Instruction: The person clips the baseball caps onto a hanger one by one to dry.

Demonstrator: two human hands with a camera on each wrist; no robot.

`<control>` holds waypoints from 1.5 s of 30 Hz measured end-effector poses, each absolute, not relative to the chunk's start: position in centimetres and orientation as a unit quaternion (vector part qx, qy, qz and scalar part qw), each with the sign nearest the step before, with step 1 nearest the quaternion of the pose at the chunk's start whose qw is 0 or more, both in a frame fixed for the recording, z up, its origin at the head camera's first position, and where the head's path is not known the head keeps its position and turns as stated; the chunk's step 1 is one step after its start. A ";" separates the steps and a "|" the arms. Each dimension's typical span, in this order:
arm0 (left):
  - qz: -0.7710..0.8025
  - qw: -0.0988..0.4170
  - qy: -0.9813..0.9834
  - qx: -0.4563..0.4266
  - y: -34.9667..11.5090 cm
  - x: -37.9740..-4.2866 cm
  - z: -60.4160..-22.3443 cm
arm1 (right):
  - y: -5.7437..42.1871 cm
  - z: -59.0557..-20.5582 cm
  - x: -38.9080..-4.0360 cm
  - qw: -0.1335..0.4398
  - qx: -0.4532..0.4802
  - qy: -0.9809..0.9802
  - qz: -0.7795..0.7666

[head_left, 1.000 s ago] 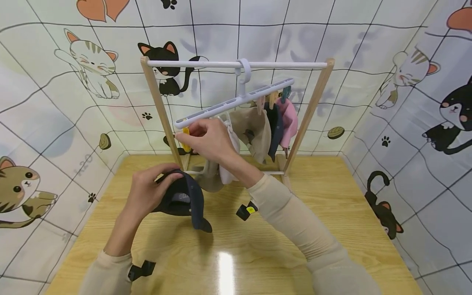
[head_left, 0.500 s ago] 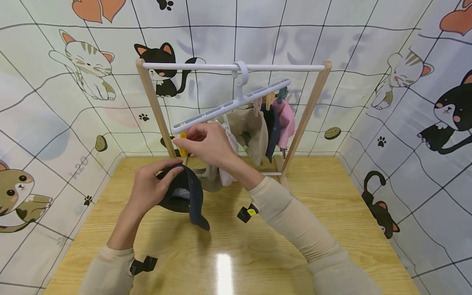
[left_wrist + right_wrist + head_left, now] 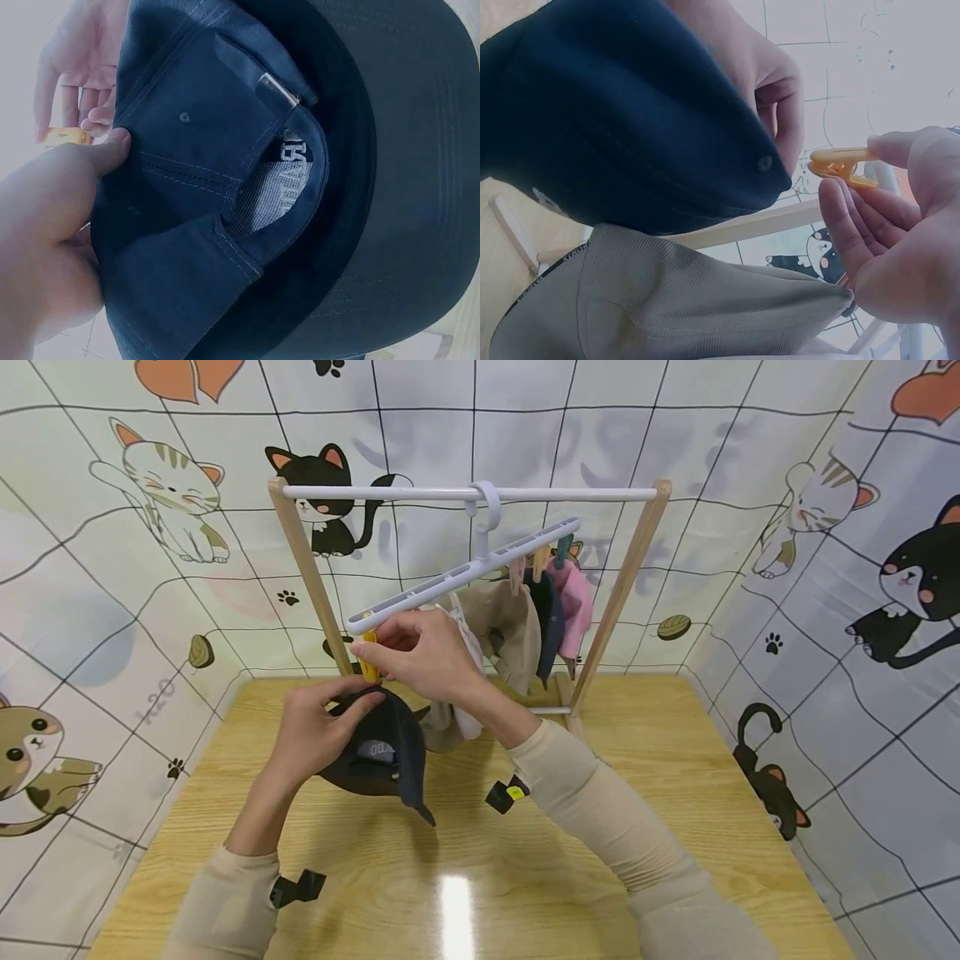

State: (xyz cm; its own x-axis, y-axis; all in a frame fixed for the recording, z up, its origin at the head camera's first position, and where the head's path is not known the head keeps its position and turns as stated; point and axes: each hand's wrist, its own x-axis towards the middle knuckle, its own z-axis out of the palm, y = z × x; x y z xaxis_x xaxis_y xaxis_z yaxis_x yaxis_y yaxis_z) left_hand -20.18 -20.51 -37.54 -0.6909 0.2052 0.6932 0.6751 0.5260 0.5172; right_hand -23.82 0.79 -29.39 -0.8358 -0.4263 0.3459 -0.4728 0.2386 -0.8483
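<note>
My left hand (image 3: 318,731) pinches the crown of a dark navy cap (image 3: 408,752) between thumb and fingers. In the left wrist view the cap's back strap with its metal buckle (image 3: 279,90) and its wide brim (image 3: 420,150) show. My right hand (image 3: 431,656) pinches a yellow clothespin (image 3: 369,660) under the low left end of a white hanger (image 3: 457,578). In the right wrist view the clothespin (image 3: 844,161) is close to the cap's top edge, apart from it. A beige cap (image 3: 697,300) hangs just below the navy cap there.
The hanger hooks over the white bar (image 3: 375,493) of a wooden-legged rack (image 3: 626,585) and tilts down to the left. Clothespins hold a tan cap (image 3: 513,635), a dark cap (image 3: 550,618) and a pink cap (image 3: 573,602) on its right half. The wooden table (image 3: 660,760) lies beneath.
My left hand has raised the navy cap slightly and brought it right, nearer the yellow clothespin. My right hand keeps its pinch at the hanger's end. The head view has shifted a little.
</note>
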 end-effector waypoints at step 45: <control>-0.428 0.257 -0.842 -0.204 -20.1 -19.1 -34.3 | 1.8 -29.0 -23.5 0.087 0.314 -0.820 0.472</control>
State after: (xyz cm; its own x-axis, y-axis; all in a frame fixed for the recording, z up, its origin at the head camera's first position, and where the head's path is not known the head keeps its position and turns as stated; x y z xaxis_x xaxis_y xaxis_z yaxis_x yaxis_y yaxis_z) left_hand -19.12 -20.13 -34.32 -0.7840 0.1235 0.6084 0.5645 0.5497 0.6158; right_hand -23.51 1.84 -29.04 -0.7882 -0.4326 0.4378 -0.5958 0.3583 -0.7188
